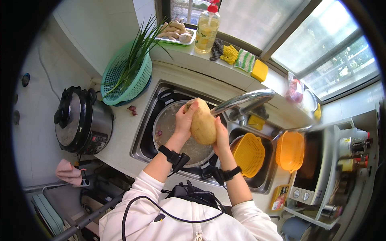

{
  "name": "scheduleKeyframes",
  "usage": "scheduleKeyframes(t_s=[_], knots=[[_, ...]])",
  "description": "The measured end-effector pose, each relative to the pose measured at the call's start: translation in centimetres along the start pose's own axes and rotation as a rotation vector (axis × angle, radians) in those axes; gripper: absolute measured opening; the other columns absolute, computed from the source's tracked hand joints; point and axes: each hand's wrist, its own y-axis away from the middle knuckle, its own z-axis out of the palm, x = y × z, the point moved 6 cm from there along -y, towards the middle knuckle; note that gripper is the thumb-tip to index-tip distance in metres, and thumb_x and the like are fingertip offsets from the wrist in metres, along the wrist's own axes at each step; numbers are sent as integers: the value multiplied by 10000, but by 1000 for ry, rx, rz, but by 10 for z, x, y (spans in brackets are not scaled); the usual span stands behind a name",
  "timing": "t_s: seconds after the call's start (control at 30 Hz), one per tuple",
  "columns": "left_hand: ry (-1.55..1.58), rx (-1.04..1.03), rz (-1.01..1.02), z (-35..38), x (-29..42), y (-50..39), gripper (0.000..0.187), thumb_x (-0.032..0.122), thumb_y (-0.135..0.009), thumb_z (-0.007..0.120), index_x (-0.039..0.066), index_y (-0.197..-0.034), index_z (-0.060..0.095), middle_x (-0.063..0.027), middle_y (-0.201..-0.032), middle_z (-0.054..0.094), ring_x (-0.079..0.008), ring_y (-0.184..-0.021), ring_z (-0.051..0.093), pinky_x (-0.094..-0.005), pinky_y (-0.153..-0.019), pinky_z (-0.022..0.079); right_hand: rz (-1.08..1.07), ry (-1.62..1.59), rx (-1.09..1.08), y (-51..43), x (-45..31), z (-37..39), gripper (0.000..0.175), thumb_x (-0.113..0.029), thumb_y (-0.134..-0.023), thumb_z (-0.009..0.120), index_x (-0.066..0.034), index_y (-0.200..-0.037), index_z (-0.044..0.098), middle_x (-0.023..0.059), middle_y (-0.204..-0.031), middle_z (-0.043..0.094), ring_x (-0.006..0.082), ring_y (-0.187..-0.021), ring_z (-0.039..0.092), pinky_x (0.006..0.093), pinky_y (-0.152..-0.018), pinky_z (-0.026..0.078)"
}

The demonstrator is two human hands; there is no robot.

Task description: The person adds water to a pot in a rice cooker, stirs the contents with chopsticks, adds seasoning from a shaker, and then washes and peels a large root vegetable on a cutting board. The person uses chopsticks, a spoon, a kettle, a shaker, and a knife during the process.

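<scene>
A large, pale brown root vegetable (202,125), perhaps a potato, is held between both hands above the left sink basin. My left hand (184,119) grips its left side, with the thumb near the top. Against its lower right side lies my right hand (221,134). Below them a wide metal pot (169,147) with black handles sits in the basin, holding cloudy water with small bits in it. The curved chrome faucet (244,99) reaches close to the vegetable's upper right side; whether they touch cannot be told.
Yellow plastic baskets (248,155) are at the right basin. A green colander (126,78) with scallions and an electric pressure cooker (84,120) stand left. Soap (207,30), ginger (175,31) and a yellow sponge (259,70) line the sill. A microwave (310,165) stands right.
</scene>
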Motion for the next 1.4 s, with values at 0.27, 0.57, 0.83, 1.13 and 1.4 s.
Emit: scheduleKeyframes(t_s=[0.27, 0.57, 0.83, 1.13, 1.4], knots=[[-18, -12, -148, -11, -40, 4, 699, 543, -868, 662, 40, -1307, 458, -68, -1197, 565, -168, -1083, 564, -314, -914, 464, -265, 327, -25, 16, -8, 9, 556, -213, -907, 667, -41, -1399, 473, 136, -1383, 514, 276, -1242, 529, 338, -1015, 433], [170, -240, -262, 3, -49, 39, 589, 313, -885, 698, 58, -1346, 435, -64, -1248, 561, -187, -1142, 565, -347, -983, 459, -665, 631, 103, 30, -3, -10, 374, -172, -1024, 473, -8, -1360, 502, 167, -1384, 519, 254, -1266, 507, 323, -1058, 383], [-544, -162, 139, -4, -57, 38, 643, 245, -856, 725, 14, -1364, 406, -105, -1230, 546, -225, -1136, 554, -337, -956, 456, -394, 430, -11, 14, 8, -25, 591, -303, -986, 563, -22, -1454, 336, 146, -1404, 453, 213, -1274, 454, 331, -1061, 367], [-424, -420, -177, -6, -27, 56, 729, 243, -873, 714, 41, -1460, 330, -94, -1355, 482, -197, -1266, 458, -330, -1050, 378, -15, -155, -167, 24, 12, -15, 637, -462, -944, 565, -46, -1400, 406, 121, -1318, 546, 224, -1180, 559, 376, -987, 460], [-82, -448, -381, 13, -27, 72, 685, 199, -844, 723, 47, -1416, 377, -88, -1334, 517, -205, -1231, 505, -359, -1031, 424, -57, 191, -54, 7, 13, -36, 686, -591, -987, 383, -43, -1394, 451, 110, -1337, 556, 207, -1213, 531, 333, -1019, 409]])
